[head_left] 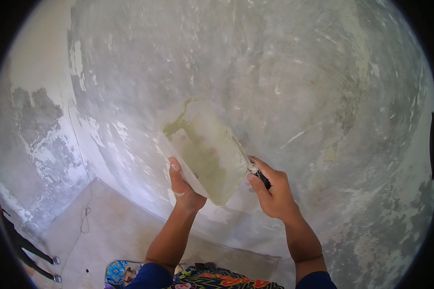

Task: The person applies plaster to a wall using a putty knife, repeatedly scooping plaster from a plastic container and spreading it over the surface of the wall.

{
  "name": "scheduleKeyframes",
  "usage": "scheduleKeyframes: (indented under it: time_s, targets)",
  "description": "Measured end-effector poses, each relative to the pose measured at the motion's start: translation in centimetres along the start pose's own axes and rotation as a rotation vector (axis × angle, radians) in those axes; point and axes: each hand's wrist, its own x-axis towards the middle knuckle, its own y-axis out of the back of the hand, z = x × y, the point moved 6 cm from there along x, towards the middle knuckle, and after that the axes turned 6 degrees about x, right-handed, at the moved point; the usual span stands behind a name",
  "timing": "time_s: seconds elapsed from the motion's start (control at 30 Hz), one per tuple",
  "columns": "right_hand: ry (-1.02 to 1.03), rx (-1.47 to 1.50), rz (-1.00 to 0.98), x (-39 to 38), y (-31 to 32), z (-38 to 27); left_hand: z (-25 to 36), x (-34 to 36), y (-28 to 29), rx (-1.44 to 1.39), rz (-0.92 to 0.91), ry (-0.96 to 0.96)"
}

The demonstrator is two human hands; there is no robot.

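Note:
In front of me, a pale rectangular plaster tub [192, 176] is tilted, its inside streaked with thin greenish-white plaster [201, 153]. My left hand [187, 191] grips the tub from its left and underneath, the thumb up along the left side. The left fingers are hidden below it. My right hand [277, 193] is closed round the black handle of a putty knife [262, 177]. The knife's blade lies along the tub's right rim and is mostly hard to make out. White smears of plaster show on my left thumb and wrist.
A grey wall [284, 86] with patchy white plaster rises close ahead. At left, a thin cable [85, 212] hangs down to the concrete floor [115, 212]. Another person's dark-clothed legs [31, 250] stand at lower left. A blue patterned item [116, 270] lies below my left arm.

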Motion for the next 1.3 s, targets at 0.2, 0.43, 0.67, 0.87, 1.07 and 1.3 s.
scheduleKeyframes:
  time_s: [0.2, 0.43, 0.67, 0.87, 1.07, 1.3]
  targets:
    - [-0.079, -0.048, 0.090, 1.1, 2.9, -3.4, 0.6, 1.7, -3.7, -0.048, -0.113, -0.026]
    - [-0.210, -0.220, 0.165, 2.8, 11.7, -8.4, -0.2, 5.7, -15.5, -0.186, -0.206, -0.008]
    - [-0.366, -0.333, 0.109, 3.0, 15.4, -11.9, -0.4, 5.3, -19.4, -0.276, -0.236, 0.024]
    - [-0.374, -0.376, 0.265, 0.0, 17.0, -15.5, -0.3, 3.4, -22.4, -0.339, -0.283, 0.043]
    - [-0.396, -0.357, 0.295, -3.2, 17.8, -16.8, -0.9, 1.6, -23.9, -0.398, -0.326, 0.109]
    - [-0.507, -0.377, 0.279, -5.5, 20.0, -15.3, -2.6, -0.8, -26.3, -0.393, -0.326, 0.185]
